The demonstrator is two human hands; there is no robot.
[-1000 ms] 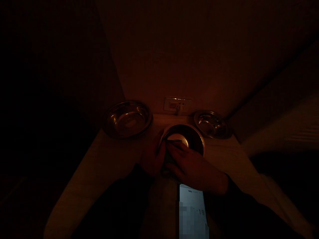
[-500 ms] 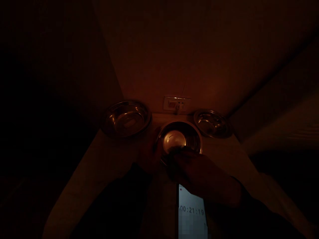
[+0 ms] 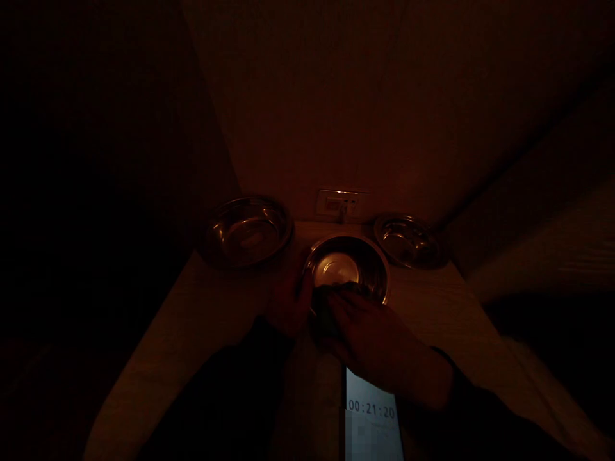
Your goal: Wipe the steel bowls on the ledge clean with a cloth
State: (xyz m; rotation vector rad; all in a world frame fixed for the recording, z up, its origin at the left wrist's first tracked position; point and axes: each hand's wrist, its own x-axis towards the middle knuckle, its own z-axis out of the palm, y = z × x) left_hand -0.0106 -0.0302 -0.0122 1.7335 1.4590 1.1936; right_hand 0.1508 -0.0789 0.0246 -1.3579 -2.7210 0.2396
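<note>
The scene is very dark. A steel bowl [image 3: 358, 262] stands at the middle of a pale table [image 3: 202, 320]. My left hand [image 3: 288, 301] grips the bowl's left rim. Over the near inside of the bowl lies my right hand [image 3: 369, 330], its fingers closed on a dark cloth or pad [image 3: 329, 307] that I cannot make out well. Both of my sleeves are dark.
Two more steel bowls stand at the back, a larger one [image 3: 247, 230] on the left and a smaller one [image 3: 408, 240] on the right. A wall socket [image 3: 341, 203] sits behind them. A lit phone [image 3: 372, 416] with a timer lies near the table's front edge.
My right hand slid back toward me out of the bowl, then forward a little again. The bowl's bright bottom shows more now. The left hand stayed on the rim.
</note>
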